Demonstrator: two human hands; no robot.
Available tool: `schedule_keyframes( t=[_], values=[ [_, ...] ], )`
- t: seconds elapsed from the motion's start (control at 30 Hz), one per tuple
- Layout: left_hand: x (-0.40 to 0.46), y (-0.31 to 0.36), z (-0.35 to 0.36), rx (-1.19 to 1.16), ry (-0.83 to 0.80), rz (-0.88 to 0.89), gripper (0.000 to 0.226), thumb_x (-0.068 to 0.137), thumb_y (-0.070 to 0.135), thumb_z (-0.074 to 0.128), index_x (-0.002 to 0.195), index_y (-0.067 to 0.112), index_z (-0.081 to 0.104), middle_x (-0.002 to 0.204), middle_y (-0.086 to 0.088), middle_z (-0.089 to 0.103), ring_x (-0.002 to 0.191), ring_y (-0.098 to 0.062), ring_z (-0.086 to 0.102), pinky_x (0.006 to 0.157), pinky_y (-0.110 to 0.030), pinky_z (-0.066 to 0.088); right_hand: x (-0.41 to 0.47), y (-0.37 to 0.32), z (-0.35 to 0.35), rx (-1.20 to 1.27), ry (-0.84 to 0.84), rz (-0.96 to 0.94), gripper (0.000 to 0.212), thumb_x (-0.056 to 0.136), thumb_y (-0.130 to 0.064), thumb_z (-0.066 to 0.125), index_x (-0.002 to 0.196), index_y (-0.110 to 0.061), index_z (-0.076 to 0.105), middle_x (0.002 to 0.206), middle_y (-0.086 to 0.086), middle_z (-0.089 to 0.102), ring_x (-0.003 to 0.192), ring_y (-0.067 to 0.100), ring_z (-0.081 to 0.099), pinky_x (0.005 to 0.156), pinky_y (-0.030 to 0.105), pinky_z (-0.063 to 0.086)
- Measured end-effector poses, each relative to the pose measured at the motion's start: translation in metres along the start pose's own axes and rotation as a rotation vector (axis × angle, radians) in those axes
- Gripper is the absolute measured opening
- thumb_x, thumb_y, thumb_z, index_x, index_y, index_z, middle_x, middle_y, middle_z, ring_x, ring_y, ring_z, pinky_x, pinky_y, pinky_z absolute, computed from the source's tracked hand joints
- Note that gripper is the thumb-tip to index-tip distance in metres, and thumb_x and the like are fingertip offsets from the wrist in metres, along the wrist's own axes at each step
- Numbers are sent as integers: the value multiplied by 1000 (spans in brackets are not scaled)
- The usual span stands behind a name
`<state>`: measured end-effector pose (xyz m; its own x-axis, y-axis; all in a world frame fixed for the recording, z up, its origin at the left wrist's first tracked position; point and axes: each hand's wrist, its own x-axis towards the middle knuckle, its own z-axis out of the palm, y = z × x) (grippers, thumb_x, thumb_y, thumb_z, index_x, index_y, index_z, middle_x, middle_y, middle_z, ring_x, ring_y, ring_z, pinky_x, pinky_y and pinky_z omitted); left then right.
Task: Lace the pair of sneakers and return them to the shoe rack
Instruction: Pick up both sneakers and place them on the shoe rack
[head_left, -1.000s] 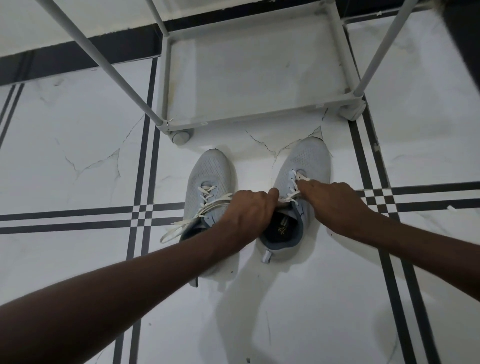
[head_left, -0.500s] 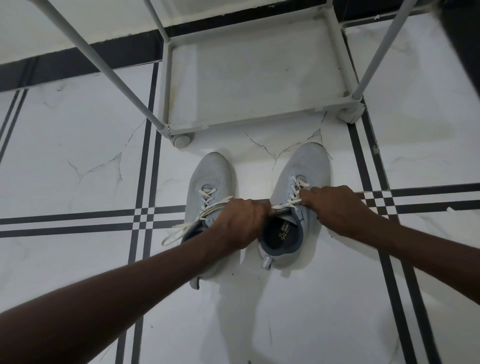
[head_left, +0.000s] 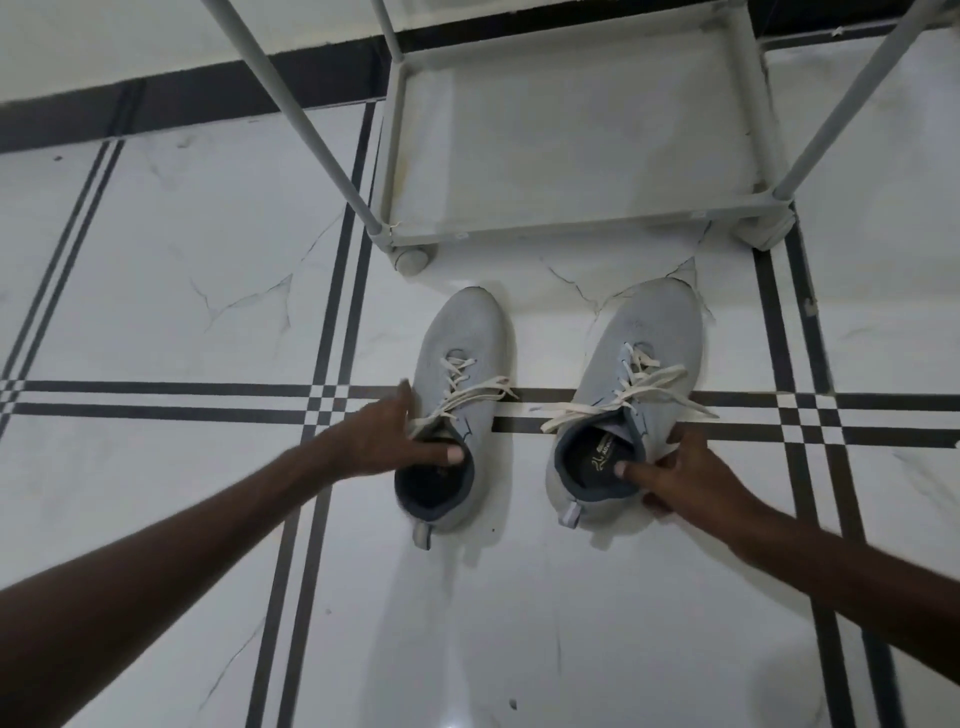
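Observation:
Two light grey sneakers stand side by side on the tiled floor, toes toward the shoe rack (head_left: 582, 236). The left sneaker (head_left: 462, 338) has white laces threaded, with loose ends lying across it. My left hand (head_left: 387, 439) grips its collar, thumb inside the opening and fingers on its outer left side. The right sneaker (head_left: 649, 332) is also laced, with untied ends spread to both sides. My right hand (head_left: 685, 475) holds its collar at the right side, thumb inside the dark opening.
The white rack's bottom shelf sits just beyond the toes, on round feet (head_left: 413, 260). Slanted rack poles (head_left: 291, 109) rise at left and right. White marble floor with dark stripe lines (head_left: 182, 400) surrounds the shoes.
Both hands have let go of the right sneaker's laces. The left hand moved to the left sneaker's collar, the right hand to the right sneaker's collar. The shoes now stand further apart.

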<state>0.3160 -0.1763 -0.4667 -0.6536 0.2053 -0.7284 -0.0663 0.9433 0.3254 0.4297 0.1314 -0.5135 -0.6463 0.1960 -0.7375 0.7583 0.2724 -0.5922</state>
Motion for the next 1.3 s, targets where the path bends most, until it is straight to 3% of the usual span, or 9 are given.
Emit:
schedule_keyframes(
  t=[0.03,0.13,0.27,0.47,0.57,0.7,0.97,1.2,1.3],
  values=[
    [-2,-7,10,42,32,-1,72,72,53,78,122,15,43,116,-7,62,101,-22,59,70,-23,45,2,-2,0,-48,18,-16,66,68,-37,79,119,-16,42,95,10,68,81,27,69,74,43,58],
    [-5,-20,38,100,241,-9,43,79,32,74,110,8,56,101,-11,70,93,-31,66,70,-32,48,4,-1,2,-257,53,-61,57,71,-28,72,120,-14,47,102,8,65,94,29,64,83,42,53],
    [-11,-14,60,-4,348,-52,28,77,23,70,98,7,61,92,-12,71,84,-32,65,65,-30,43,4,-4,9,-430,59,-175,34,76,-32,71,104,-19,58,95,4,67,86,26,60,71,32,44],
    [-17,2,75,-137,455,-31,13,78,19,63,86,8,61,78,-6,67,69,-25,57,55,-27,34,14,-10,17,-564,141,-298,19,78,-29,63,85,-12,57,83,9,66,82,34,63,68,37,48],
    [-27,5,59,-165,473,-4,12,75,19,60,81,10,63,70,-2,66,66,-24,59,53,-27,35,4,-26,14,-534,151,-285,15,80,-25,62,80,-10,58,77,9,66,78,32,63,62,33,42],
    [-67,20,23,-193,442,13,8,74,16,61,81,14,66,65,2,65,60,-17,58,47,-17,31,-39,-64,5,-505,138,-252,20,81,-26,60,73,-9,56,70,9,65,71,31,63,63,38,50],
    [-186,71,-68,-257,425,37,15,76,13,63,66,14,51,52,7,49,48,-10,44,44,-17,31,-169,-171,-39,-508,221,-297,14,82,-21,60,76,-8,59,68,5,60,64,25,52,49,25,30],
    [-308,128,-181,-231,470,127,20,74,14,65,66,17,47,50,10,44,47,-5,43,49,-11,35,-303,-271,-90,-506,331,-308,16,84,-20,55,74,-9,53,69,7,60,68,30,56,59,37,43],
    [-345,155,-230,-223,502,181,21,74,17,65,66,19,46,53,8,45,47,-6,41,45,-15,24,-345,-317,-114,-494,404,-331,15,86,-16,52,75,-6,51,73,10,60,68,31,54,61,36,40]
  ],
)
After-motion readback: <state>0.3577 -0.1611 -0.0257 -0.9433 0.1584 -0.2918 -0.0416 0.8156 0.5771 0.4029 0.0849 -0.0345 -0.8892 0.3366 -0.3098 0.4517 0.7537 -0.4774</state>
